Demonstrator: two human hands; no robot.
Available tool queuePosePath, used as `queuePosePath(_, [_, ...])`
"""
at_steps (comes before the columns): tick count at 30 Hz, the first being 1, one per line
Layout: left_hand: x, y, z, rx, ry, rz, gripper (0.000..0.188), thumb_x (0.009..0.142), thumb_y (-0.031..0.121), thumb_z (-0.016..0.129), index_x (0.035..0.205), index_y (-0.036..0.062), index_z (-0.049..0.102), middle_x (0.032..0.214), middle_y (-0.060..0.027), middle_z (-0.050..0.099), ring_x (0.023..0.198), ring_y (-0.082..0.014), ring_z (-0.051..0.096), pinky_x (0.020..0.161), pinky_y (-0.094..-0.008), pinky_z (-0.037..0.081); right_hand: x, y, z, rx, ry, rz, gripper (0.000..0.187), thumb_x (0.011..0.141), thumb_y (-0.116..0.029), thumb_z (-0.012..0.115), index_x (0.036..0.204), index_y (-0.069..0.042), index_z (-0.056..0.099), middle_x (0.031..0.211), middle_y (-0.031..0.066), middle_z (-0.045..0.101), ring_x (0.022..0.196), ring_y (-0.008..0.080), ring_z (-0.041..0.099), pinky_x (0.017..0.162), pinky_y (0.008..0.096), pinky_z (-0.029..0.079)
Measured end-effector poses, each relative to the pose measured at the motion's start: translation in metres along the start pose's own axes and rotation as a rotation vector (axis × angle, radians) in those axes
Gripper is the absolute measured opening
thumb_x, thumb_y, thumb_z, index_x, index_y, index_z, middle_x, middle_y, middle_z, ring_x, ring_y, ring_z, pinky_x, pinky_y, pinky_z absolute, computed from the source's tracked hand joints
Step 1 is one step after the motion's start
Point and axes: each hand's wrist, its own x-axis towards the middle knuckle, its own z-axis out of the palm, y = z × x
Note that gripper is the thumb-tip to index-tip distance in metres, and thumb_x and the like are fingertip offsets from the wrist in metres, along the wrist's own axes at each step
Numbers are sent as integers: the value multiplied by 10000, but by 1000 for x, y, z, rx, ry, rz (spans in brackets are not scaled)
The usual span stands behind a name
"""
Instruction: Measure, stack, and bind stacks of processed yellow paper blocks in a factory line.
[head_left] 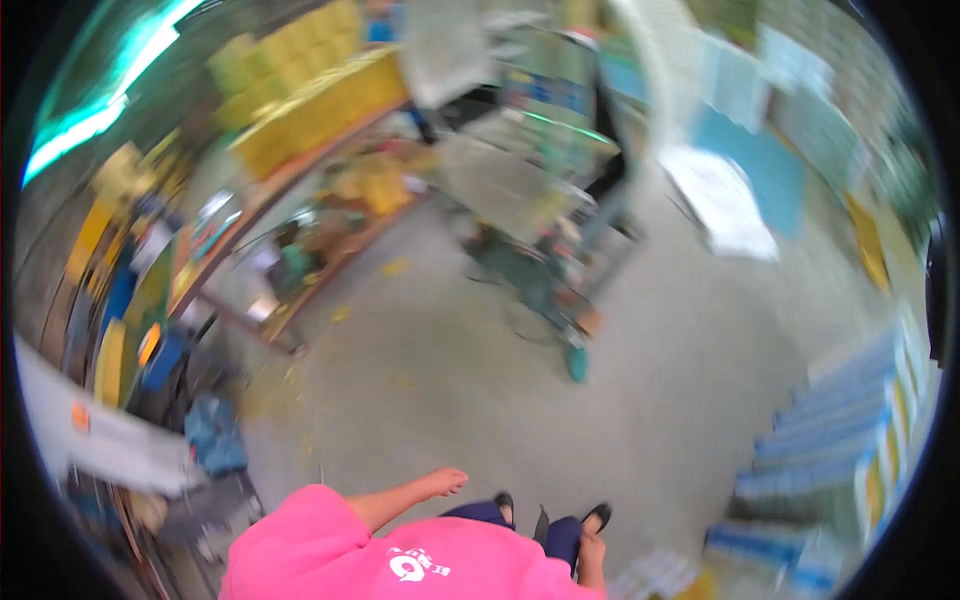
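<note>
Head view: the left hand [443, 483] is loosely curled, visibly empty; the right hand [591, 549] is by dark trousers [562, 538], grip too blurred to judge. The nearest stack of blue-and-white panels [825, 440] stands apart, right; the step seems walking, calling for sure footing.

A narrow, dark, pointed piece [541, 524] shows between the two trouser legs, standing roughly upright as seen from above; its tip is uppermost, its lower end is hidden by the pink shirt, and blur leaves its kind unclear. It lies between the left hand [446, 483] and the right hand [592, 549], nearer the right. The navy trousers [563, 538] are the thing beside the right hand, which lies against or just over the leg on that side; which of the two cannot be told. Their cloth is plain and dark, the upper part covered by the shirt's hem.
</note>
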Motion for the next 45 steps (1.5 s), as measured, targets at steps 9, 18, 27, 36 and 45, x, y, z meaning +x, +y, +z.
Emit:
queuePosePath(9, [-43, -162, -248, -177, 639, 2, 471, 938, 465, 507, 1232, 118, 631, 1010, -110, 704, 866, -209, 654, 797, -365, 515, 122, -195, 137, -749, -673, -82, 337, 832, -358, 550, 912, -63, 691, 751, 108, 642, 695, 231, 583, 642, 420, 475])
queuePosePath(18, [-123, -196, -186, -1027, 746, -690, 371, 889, 388, 561, 781, 36, 609, 630, -98, 567, 650, -218, 594, 539, -375, 482, 261, -387, 398, -1645, -1102, -1166, 315, 875, -321, 535, 822, -70, 719, 792, 95, 712, 753, 238, 692, 684, 412, 547])
queuePosePath(27, [-34, -94, -298, -996, 683, -302, 398, 898, 377, 590, 1059, 19, 653, 878, -82, 649, 708, -199, 605, 597, -359, 504, 326, -593, 690, -1272, -1392, -627, 153, 910, -153, 430, 863, -119, 573, 765, 101, 638, 568, 189, 571, 456, 321, 446])
queuePosePath(36, [-12, -27, -695, -625, 1152, -76, 337, 895, 361, 542, 847, 41, 636, 648, -48, 608, 578, -159, 567, 564, -339, 462, 90, -679, 864, -777, -1179, -110, 283, 884, -139, 596, 1128, -6, 652, 843, 74, 679, 650, 137, 612, 536, 261, 469])
queuePosePath(45, [-82, 202, -1108, 67, 1789, 259, 326, 832, 335, 661, 863, 10, 659, 850, -177, 680, 801, -350, 657, 707, -422, 503, -42, -789, 1017, -693, -1568, -158, 312, 951, -204, 561, 1196, -22, 626, 1050, 78, 681, 895, 162, 655, 754, 283, 522])
